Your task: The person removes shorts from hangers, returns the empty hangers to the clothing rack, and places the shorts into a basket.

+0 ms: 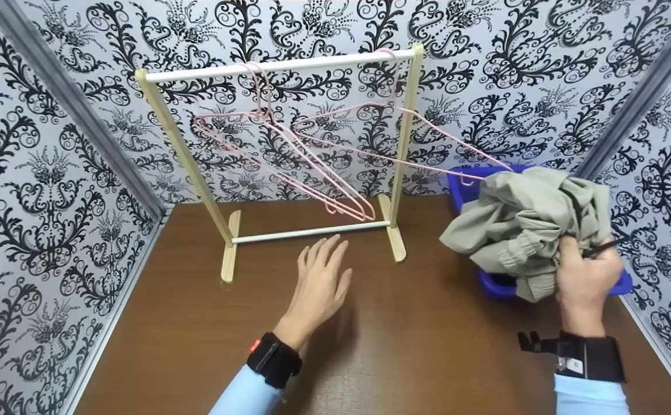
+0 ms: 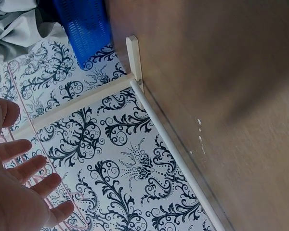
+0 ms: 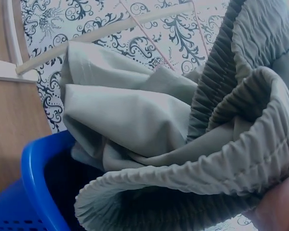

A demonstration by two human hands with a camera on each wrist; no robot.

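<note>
Bunched grey-green pants (image 1: 534,216) hang from my right hand (image 1: 589,276), which grips them over the blue basket (image 1: 497,285). Their gathered elastic waistband (image 3: 221,166) gapes wide in the right wrist view, and folds of cloth droop past the basket rim (image 3: 33,166). Most of that basket's inside is hidden beneath the cloth. My left hand (image 1: 318,282) is held over the table in front of the rack, holding nothing, its fingers extended and slightly spread. In the left wrist view, the left hand's fingers (image 2: 26,168) overlap the pink hangers behind them.
A small clothes rack (image 1: 312,62) with wooden posts and white bars stands at the back of the brown table (image 1: 404,323). Pink hangers (image 1: 456,138) hang on its top bar, one reaching right to the pants. Patterned walls (image 1: 41,190) enclose the back and sides.
</note>
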